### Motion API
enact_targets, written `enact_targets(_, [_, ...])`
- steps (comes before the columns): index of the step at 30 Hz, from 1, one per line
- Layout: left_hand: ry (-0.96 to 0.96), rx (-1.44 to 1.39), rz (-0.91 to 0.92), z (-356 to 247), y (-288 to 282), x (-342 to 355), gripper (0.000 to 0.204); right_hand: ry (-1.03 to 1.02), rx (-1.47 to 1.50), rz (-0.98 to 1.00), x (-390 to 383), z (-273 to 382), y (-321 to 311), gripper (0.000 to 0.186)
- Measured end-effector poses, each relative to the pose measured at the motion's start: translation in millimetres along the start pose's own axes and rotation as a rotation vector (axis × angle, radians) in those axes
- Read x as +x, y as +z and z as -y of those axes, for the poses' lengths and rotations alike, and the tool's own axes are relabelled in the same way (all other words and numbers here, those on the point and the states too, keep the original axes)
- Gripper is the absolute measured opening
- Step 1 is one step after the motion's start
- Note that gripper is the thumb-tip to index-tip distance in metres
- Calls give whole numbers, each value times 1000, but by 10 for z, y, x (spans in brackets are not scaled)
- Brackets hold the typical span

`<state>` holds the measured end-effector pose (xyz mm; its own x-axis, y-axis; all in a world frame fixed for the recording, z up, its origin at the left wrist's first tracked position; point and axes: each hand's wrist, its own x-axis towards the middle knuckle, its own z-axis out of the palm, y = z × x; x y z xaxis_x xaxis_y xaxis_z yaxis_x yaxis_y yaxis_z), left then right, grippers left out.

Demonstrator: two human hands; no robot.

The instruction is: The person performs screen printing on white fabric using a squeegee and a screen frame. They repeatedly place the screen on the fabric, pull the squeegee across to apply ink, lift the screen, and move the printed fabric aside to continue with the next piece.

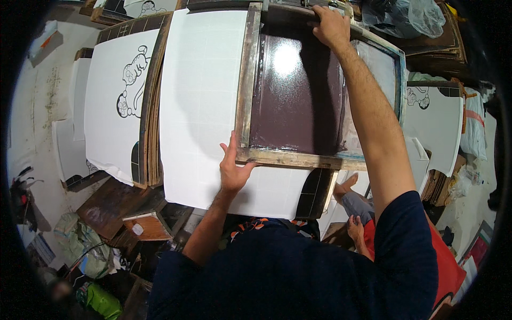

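A wooden-framed printing screen (296,157) with dark purplish, glossy mesh lies over a white sheet (200,69) on a dark board. My left hand (234,173) is at its near left corner, fingers stretched out along the left rail and thumb under the near rail. At the far side, my right hand (330,28) is closed over the frame's far edge, and its fingertips are partly hidden. That forearm crosses above the screen's right part. A bright reflection shows on the mesh, beside a dark shadow of the arm.
To the left, a white cloth sheet (114,80) with a black cartoon line drawing lies on a board. Another printed sheet (437,114) is at the right. Plastic bags (402,18) sit on stacked boards at the far right. Another person's hand (356,228) shows near my right side.
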<state>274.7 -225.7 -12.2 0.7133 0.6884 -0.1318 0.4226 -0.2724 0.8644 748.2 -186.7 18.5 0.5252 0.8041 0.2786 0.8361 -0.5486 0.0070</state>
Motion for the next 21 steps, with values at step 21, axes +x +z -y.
enact_targets(21, [193,-466,-96,-1417,-680,87,104,119,245,-690,-2604,1242,-2164,35])
